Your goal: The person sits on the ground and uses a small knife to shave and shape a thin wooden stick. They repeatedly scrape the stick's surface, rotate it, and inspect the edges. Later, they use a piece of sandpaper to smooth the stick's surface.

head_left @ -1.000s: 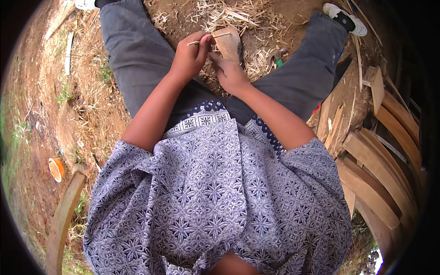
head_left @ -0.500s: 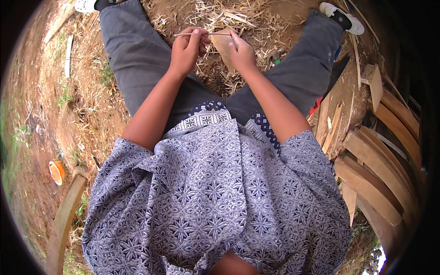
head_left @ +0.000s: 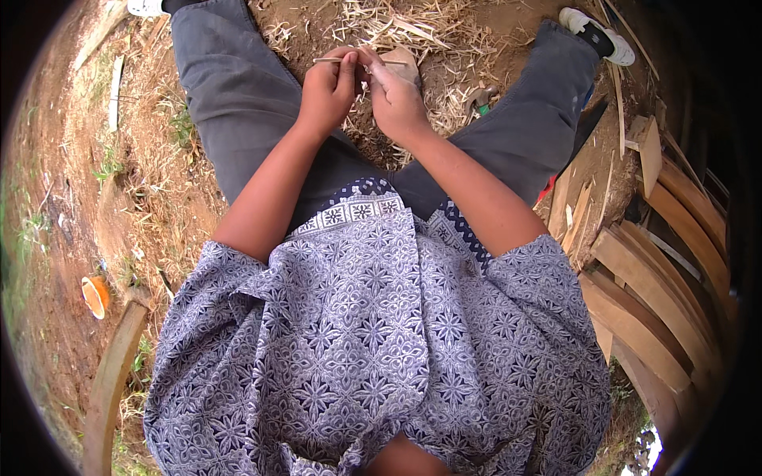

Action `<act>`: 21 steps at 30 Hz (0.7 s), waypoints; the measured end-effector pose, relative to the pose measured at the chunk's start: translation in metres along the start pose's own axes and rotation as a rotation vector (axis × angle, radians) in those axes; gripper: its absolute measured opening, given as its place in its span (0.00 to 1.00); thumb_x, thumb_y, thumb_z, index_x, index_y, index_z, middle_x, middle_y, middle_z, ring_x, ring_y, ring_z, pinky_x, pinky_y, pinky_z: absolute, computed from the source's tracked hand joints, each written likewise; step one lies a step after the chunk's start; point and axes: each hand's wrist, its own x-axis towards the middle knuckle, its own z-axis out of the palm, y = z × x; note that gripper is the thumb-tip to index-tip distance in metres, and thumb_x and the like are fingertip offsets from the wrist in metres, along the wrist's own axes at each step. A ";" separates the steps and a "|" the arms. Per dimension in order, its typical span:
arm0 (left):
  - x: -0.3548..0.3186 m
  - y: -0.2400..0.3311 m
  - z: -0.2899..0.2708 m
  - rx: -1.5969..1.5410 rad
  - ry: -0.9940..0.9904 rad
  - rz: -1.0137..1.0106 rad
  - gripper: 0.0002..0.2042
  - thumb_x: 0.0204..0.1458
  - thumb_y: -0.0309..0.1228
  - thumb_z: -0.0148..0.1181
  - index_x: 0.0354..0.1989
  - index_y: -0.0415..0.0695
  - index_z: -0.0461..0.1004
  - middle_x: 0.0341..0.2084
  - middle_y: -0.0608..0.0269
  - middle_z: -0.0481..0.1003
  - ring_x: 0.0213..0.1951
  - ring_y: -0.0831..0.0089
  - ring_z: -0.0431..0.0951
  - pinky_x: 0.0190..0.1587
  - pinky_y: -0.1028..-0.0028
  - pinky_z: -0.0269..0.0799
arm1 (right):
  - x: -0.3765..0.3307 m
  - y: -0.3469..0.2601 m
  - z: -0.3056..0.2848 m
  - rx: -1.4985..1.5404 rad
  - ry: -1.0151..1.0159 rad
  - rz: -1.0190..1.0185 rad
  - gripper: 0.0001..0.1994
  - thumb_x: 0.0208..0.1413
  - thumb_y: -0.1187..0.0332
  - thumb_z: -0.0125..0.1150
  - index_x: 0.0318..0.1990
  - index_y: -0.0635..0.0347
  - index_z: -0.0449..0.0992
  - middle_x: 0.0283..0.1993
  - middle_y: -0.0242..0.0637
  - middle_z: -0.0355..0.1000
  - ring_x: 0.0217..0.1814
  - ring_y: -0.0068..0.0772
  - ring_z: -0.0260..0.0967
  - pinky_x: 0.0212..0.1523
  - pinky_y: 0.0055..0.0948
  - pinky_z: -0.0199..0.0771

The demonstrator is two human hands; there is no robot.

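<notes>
Between my spread legs, my hands meet around a thin wooden stick [head_left: 394, 63] that lies crosswise. My left hand [head_left: 325, 91] is closed in a pinch on it, with a short end poking out on the left. Right beside it, my right hand [head_left: 397, 99] has its fingers closed on the stick near the left hand's fingertips; the longer end runs out to the right. Behind the right hand a flat piece of wood [head_left: 406, 70] shows in part. The fingertips partly hide each other and the middle of the stick.
Pale wood shavings [head_left: 397, 24] cover the dirt ahead. A tool with a metal head and some green [head_left: 479, 100] lies by my right leg. Curved planks [head_left: 651, 293] are stacked at the right. An orange round object [head_left: 96, 297] and a curved board [head_left: 115, 381] lie at the left.
My right hand has moved left along the stick, up against my left hand. More of the stick's right end now shows beyond it. The left hand has shifted slightly right.
</notes>
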 end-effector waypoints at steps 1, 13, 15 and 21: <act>-0.001 -0.004 -0.002 0.004 0.000 -0.047 0.13 0.70 0.29 0.48 0.38 0.36 0.79 0.23 0.61 0.77 0.21 0.77 0.74 0.28 0.74 0.70 | 0.000 0.012 -0.007 0.044 -0.056 -0.028 0.22 0.65 0.71 0.47 0.66 0.52 0.72 0.57 0.48 0.76 0.53 0.55 0.77 0.57 0.42 0.76; -0.004 -0.003 0.001 0.163 0.083 0.108 0.11 0.65 0.32 0.59 0.41 0.37 0.83 0.27 0.59 0.82 0.22 0.76 0.79 0.27 0.74 0.74 | -0.010 0.030 -0.016 -0.161 -0.064 0.321 0.25 0.65 0.70 0.49 0.70 0.47 0.67 0.60 0.50 0.74 0.57 0.55 0.75 0.57 0.44 0.74; -0.003 -0.002 -0.002 0.187 0.119 0.068 0.12 0.67 0.33 0.57 0.44 0.37 0.83 0.26 0.62 0.82 0.24 0.80 0.78 0.28 0.77 0.73 | -0.004 -0.013 -0.014 -0.005 -0.056 0.065 0.25 0.65 0.71 0.48 0.70 0.50 0.66 0.63 0.49 0.72 0.59 0.55 0.73 0.59 0.42 0.73; -0.001 -0.004 0.000 0.378 0.166 0.194 0.11 0.64 0.33 0.61 0.42 0.37 0.84 0.25 0.63 0.82 0.24 0.81 0.79 0.28 0.78 0.74 | -0.006 0.024 -0.017 -0.144 -0.020 0.151 0.24 0.65 0.73 0.48 0.68 0.55 0.68 0.63 0.50 0.72 0.60 0.52 0.74 0.58 0.39 0.73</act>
